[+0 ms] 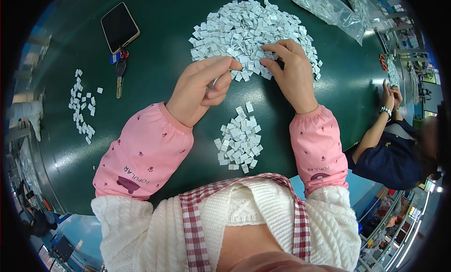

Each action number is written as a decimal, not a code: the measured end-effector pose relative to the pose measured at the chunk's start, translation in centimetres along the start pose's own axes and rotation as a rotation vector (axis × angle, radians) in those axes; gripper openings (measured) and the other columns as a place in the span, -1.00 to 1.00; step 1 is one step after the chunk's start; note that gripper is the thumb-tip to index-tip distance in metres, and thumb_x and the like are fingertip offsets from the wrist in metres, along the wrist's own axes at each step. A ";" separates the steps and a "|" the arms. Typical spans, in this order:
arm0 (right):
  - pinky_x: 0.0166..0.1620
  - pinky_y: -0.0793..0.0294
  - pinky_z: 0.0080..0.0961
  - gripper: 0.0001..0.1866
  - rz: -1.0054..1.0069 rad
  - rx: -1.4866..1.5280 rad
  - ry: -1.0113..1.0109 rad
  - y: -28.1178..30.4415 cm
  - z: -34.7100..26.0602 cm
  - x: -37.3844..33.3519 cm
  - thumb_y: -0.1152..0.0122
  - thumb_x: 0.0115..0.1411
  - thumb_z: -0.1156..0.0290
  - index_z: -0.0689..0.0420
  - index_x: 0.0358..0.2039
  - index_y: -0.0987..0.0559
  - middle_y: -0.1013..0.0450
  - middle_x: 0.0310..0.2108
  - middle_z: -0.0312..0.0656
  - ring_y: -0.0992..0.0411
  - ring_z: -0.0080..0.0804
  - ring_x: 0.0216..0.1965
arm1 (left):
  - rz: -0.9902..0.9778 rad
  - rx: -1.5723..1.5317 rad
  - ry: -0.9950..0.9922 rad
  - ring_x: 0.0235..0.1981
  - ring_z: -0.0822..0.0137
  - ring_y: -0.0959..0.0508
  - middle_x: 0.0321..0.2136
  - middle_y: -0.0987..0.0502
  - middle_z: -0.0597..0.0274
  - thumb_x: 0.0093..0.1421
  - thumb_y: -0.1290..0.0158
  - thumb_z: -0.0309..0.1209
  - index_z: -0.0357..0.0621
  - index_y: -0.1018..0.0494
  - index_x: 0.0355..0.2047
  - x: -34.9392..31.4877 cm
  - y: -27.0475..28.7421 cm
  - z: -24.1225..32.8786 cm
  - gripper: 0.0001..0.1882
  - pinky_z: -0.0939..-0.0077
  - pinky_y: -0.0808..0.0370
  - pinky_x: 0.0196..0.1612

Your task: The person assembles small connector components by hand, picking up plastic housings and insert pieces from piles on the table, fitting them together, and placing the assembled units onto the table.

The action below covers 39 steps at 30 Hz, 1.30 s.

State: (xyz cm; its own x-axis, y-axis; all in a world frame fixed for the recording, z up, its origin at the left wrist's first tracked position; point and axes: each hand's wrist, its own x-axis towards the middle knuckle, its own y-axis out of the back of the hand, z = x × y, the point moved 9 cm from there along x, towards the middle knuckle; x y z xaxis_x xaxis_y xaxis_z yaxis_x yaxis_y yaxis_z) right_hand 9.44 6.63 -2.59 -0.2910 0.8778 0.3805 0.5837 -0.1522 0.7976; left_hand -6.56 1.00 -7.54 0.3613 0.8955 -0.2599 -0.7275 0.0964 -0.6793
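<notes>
A large heap of small white rectangular pieces with dark printed marks (249, 28) lies at the far middle of the green table. My right hand (293, 68) is at the heap's near right side, thumb and forefinger apart over the pieces. My left hand (202, 86) hovers by the heap's near left edge, its fingers curled in and thumb and forefinger brought together. Something pale shows inside its curl, too hidden to name. Between my forearms, nearer to me, sits a smaller pile of the same pieces (239, 140).
At the left lies a loose scatter of white pieces (77, 103). Beyond it are a phone (120, 28) and a key (120, 75) with red and blue tags. Clear plastic bags (329, 11) lie far right. A co-worker's hands (392, 96) rest near red-handled scissors (383, 61) at the right edge.
</notes>
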 end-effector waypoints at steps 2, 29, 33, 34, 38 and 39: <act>-0.28 -0.38 -0.59 -0.80 0.040 -0.069 0.074 0.1 -0.5 0.0 -0.36 0.04 0.52 0.14 -0.27 -0.67 -0.52 -0.30 -0.33 -0.41 -0.43 -0.34 | 0.008 0.007 0.005 -0.69 0.67 -0.10 -0.64 -0.27 0.39 0.43 0.14 -0.36 -0.27 -0.43 -0.15 0.0 0.0 0.0 -0.77 0.82 0.04 -0.69; -0.31 -0.30 -0.74 -0.85 -0.304 0.993 -0.410 -2.0 -2.5 -2.3 -0.22 0.28 0.37 0.19 -0.30 -0.60 -0.47 -0.48 -0.31 -0.34 -0.62 -0.45 | 0.069 0.267 -0.046 -0.62 0.66 -0.24 -0.51 -0.44 0.26 0.33 -0.06 -0.42 -0.32 -0.49 -0.23 -0.4 0.0 -0.1 -0.83 0.87 -0.04 -0.65; -0.44 -0.22 -0.78 -0.86 -0.414 1.123 -0.552 -2.6 -2.3 -2.9 -0.22 0.27 0.38 0.19 -0.31 -0.61 -0.46 -0.51 -0.31 -0.29 -0.66 -0.54 | 0.028 0.301 0.013 -0.63 0.66 -0.23 -0.52 -0.44 0.26 0.33 -0.06 -0.42 -0.32 -0.50 -0.24 -0.7 -0.8 -0.8 -0.83 0.87 -0.03 -0.66; -0.49 -0.19 -0.79 -0.86 -0.442 1.190 -0.554 -2.7 -2.5 -2.9 -0.23 0.27 0.38 0.19 -0.32 -0.61 -0.46 -0.52 -0.31 -0.28 -0.67 -0.57 | 0.010 0.310 0.026 -0.63 0.66 -0.23 -0.52 -0.44 0.26 0.33 -0.06 -0.42 -0.32 -0.50 -0.24 -0.7 -1.1 -1.0 -0.83 0.87 -0.03 -0.66; -0.59 -0.07 -0.81 -0.85 -0.490 1.219 -0.678 -3.5 -1.8 -3.5 -0.22 0.27 0.38 0.19 -0.32 -0.62 -0.44 -0.57 -0.31 -0.21 -0.71 -0.65 | 0.011 0.336 0.051 -0.64 0.66 -0.23 -0.52 -0.44 0.25 0.33 -0.05 -0.42 -0.33 -0.50 -0.23 -0.9 -1.4 -1.2 -0.83 0.87 -0.03 -0.67; -0.62 -0.02 -0.82 -0.85 -0.504 1.247 -0.691 -3.7 -1.8 -3.7 -0.22 0.26 0.38 0.20 -0.31 -0.62 -0.44 -0.58 -0.32 -0.19 -0.72 -0.68 | 0.016 0.343 0.056 -0.64 0.66 -0.23 -0.51 -0.44 0.25 0.33 -0.05 -0.42 -0.33 -0.50 -0.23 -1.0 -1.4 -1.2 -0.83 0.87 -0.03 -0.67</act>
State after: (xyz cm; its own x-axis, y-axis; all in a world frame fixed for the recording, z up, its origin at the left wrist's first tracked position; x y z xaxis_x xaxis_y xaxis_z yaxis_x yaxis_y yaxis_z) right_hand 6.99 3.18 -6.16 -0.4546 0.8080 -0.3746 0.8883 0.3808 -0.2568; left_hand -5.14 -0.53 -7.16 0.3728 0.8737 -0.3125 -0.8836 0.2314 -0.4070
